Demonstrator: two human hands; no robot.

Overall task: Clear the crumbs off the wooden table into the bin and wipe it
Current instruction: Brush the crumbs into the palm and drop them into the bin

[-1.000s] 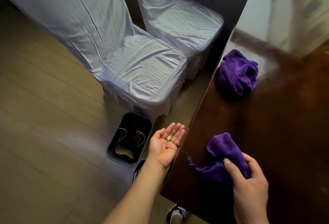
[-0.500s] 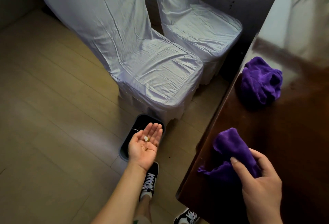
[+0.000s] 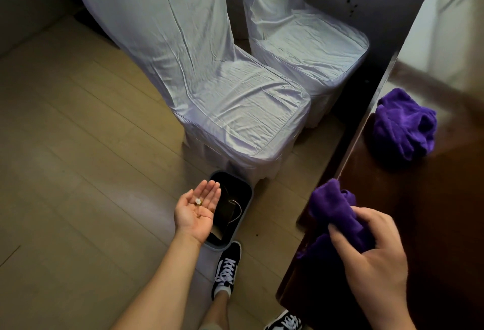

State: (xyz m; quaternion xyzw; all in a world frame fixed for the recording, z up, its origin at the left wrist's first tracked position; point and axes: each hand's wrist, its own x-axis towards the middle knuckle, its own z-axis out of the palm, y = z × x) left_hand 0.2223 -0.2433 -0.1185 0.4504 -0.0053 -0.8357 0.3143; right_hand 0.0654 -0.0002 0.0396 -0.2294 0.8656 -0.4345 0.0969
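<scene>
Tipping the palm is the step in hand — judged best done with the hand carried a little further right, fully over the bin's mouth, then rolled so the bits fall inside and not on the floor.

Table [image 3: 432,225] — dark wood, right side; a spare purple cloth [image 3: 404,125] lies bunched at its far part.
Bin [image 3: 248,200] — dark, open-topped, on the floor just left of the table, near a draped chair [image 3: 235,109].
Left hand [image 3: 197,210] — spread flat, palm up, above the bin's left rim.
Right hand [image 3: 372,253] — fingers curled around a second cloth [image 3: 337,208] at the table's near edge.
Crumbs [image 3: 198,201] — one pale bit and a darker speck resting in the left palm.
</scene>
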